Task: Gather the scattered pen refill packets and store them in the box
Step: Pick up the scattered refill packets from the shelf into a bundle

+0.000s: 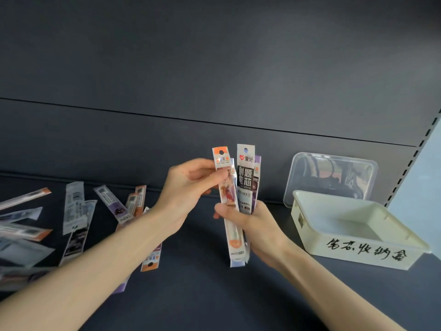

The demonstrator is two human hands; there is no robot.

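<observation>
Head view, both hands (188,187) clasping refill packets (245,180), box (353,249) beside

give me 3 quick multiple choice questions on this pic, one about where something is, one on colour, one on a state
1. Where is the clear lid?
A. on the box
B. leaning behind the box
C. in a hand

2. What colour is the box?
A. cream
B. red
C. black

3. What is the right hand doing?
A. resting open
B. holding a bundle of packets
C. lifting the box

Answers: 1 B, it stands against the back wall behind the box. 2 A, its walls are cream. 3 B, its grip closes on the upright packets.
</observation>
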